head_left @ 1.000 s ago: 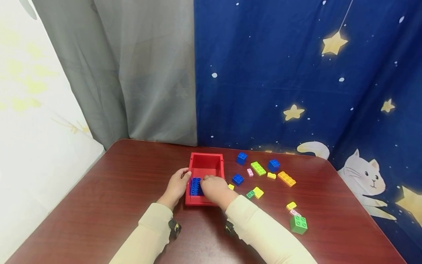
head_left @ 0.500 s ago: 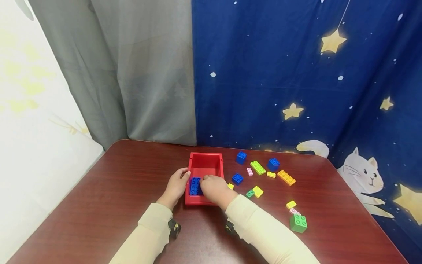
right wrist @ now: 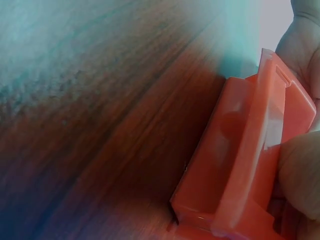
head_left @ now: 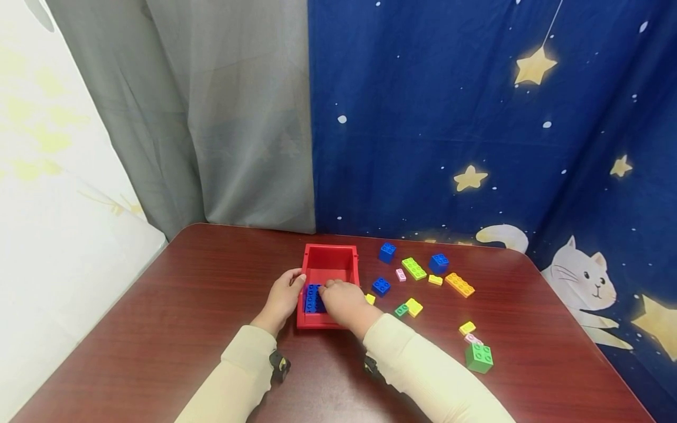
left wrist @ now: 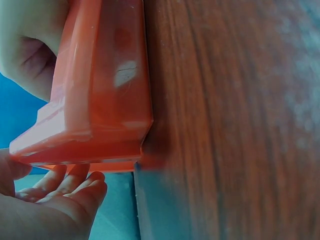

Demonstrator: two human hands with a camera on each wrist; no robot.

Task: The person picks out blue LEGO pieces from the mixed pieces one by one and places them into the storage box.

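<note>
A red rectangular box (head_left: 330, 264) stands on the table in the head view. My left hand (head_left: 284, 295) grips its left wall; in the left wrist view the thumb lies by the rim and the fingers lie along the outside of the red wall (left wrist: 110, 90). Inside the near end of the box sits a blue studded brick (head_left: 312, 298). My right hand (head_left: 346, 304) reaches in over the right wall, its fingers bent at the brick's right side. The back of that hand hides its fingertips, and whatever is under them.
Right of the box lie loose bricks: blue ones (head_left: 388, 252), a lime one (head_left: 414, 268), an orange one (head_left: 460, 285), yellow ones (head_left: 414, 307), small pink ones (head_left: 401, 275) and a tall green one (head_left: 479, 358). Curtains hang behind the brown table (head_left: 211, 264).
My right hand's fingers have shifted slightly over the blue brick, their knuckles lying a little flatter. The left hand and the box have stayed in place.
</note>
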